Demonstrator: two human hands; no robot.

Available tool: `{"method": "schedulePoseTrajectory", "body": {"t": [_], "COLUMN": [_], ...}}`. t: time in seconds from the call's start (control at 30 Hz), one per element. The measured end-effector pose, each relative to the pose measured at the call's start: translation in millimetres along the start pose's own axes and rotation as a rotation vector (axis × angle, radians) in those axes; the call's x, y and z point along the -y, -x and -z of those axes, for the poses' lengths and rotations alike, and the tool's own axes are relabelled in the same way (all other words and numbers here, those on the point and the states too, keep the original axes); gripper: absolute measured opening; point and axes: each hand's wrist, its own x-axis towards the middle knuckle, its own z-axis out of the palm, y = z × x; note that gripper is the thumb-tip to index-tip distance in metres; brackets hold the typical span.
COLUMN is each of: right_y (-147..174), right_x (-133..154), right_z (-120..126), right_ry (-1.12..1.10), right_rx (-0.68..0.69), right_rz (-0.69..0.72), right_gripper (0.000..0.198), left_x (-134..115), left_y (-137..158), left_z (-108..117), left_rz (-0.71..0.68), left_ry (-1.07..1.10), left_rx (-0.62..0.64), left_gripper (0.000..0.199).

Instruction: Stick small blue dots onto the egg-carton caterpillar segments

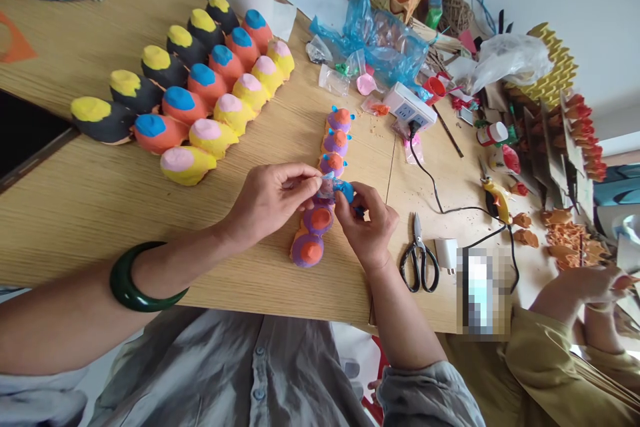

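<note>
My left hand [273, 203] pinches one end of a small clear plastic packet [326, 188] between thumb and fingertips. The packet's other end, with a lump of blue modelling clay [344, 189], is gripped in my right hand [369, 221]. Both hands hover over a strip of purple clay-covered egg-carton cups [309, 251] topped with orange. Small blue clay bits stick out at the sides of the far cups [341, 119]; my hands and the packet hide part of the strip's middle.
Left lie rows of black [133, 92], orange-red [184, 105] and yellow [189, 165] cups. Right are black-handled scissors [419, 260], a white charger [446, 255], a power strip [410, 107] with a cord and a yellow tool [496, 200]. A co-worker's hand [590, 287] is far right.
</note>
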Motion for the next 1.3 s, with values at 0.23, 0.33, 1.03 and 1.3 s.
{"method": "schedulePoseTrajectory", "body": {"t": [0.23, 0.33, 1.03, 1.3], "right_y": [0.6, 1.4, -4.7, 0.0], "right_x": [-4.7, -3.5, -6.5, -16.4], "right_z": [2.0, 4.7, 8.5, -1.6], "right_ry": [0.097, 0.182, 0.293, 0.026], "right_rx": [0.044, 0.082, -0.145, -0.189], "right_rz": [0.145, 0.215, 0.501, 0.201], "right_gripper": [0.015, 0.015, 0.028, 0.02], "left_x": [3.8, 4.0, -10.8, -8.4], "left_y": [-2.4, 1.5, -4.4, -3.2], "left_z": [0.7, 2.0, 2.6, 4.0], "left_rz": [-0.231, -0.425, 0.396, 0.322], "left_ry": [-0.163, -0.416, 0.767, 0.823], "left_rx": [-0.114, -0.151, 0.107, 0.216], "left_gripper": [0.032, 0.021, 0.022, 0.024]}}
